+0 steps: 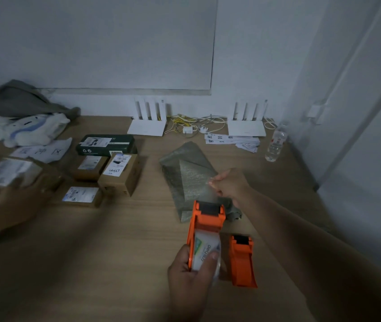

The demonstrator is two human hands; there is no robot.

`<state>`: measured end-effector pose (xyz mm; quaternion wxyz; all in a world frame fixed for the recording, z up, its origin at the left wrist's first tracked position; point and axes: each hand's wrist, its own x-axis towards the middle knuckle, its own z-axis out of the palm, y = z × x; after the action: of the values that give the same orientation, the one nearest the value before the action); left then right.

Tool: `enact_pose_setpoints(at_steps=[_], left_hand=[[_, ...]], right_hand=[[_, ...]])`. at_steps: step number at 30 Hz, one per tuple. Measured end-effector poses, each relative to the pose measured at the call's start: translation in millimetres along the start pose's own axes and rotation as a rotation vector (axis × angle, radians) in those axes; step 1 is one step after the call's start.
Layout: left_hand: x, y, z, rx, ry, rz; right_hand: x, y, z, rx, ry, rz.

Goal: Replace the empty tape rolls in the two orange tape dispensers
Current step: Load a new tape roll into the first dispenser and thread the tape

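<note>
My left hand grips an orange tape dispenser with a clear tape roll inside it, held above the wooden table. My right hand pinches the free end of the clear tape, stretched away from the dispenser's front. A second orange tape dispenser lies on the table just right of the first; I cannot tell what is inside it.
A grey padded mailer lies under the pulled tape. Several cardboard boxes and a dark green box sit at the left. Two white routers with cables stand at the back wall, a water bottle at the right.
</note>
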<state>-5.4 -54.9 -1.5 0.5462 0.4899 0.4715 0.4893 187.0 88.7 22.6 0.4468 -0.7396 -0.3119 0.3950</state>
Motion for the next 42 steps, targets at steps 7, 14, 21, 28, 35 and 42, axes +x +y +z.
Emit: enact_pose_setpoints(at_steps=[7, 14, 21, 28, 35, 42], left_hand=[[-0.2, 12.8, -5.7, -0.014, -0.038, 0.031], [-2.1, 12.4, -8.5, -0.004, -0.013, 0.018], [2.6, 9.8, -6.9, 0.007, 0.025, -0.011], [10.8, 7.2, -0.8, -0.041, 0.037, -0.018], [21.0, -8.8, -0.3, -0.033, 0.034, -0.048], [31.4, -34.4, -7.8, 0.006, 0.033, -0.067]], right_hand=[[-3.8, 9.9, 2.7, -0.031, -0.088, 0.054], [-5.9, 35.2, 6.5, 0.088, -0.133, 0.107], [-24.2, 49.0, 3.1, 0.311, -0.09, 0.166], [-65.2, 103.4, 29.8, 0.574, -0.149, 0.352], [-103.7, 124.4, 37.9, 0.828, -0.341, 0.338], [-111.2, 135.8, 42.7, 0.57, -0.366, 0.262]])
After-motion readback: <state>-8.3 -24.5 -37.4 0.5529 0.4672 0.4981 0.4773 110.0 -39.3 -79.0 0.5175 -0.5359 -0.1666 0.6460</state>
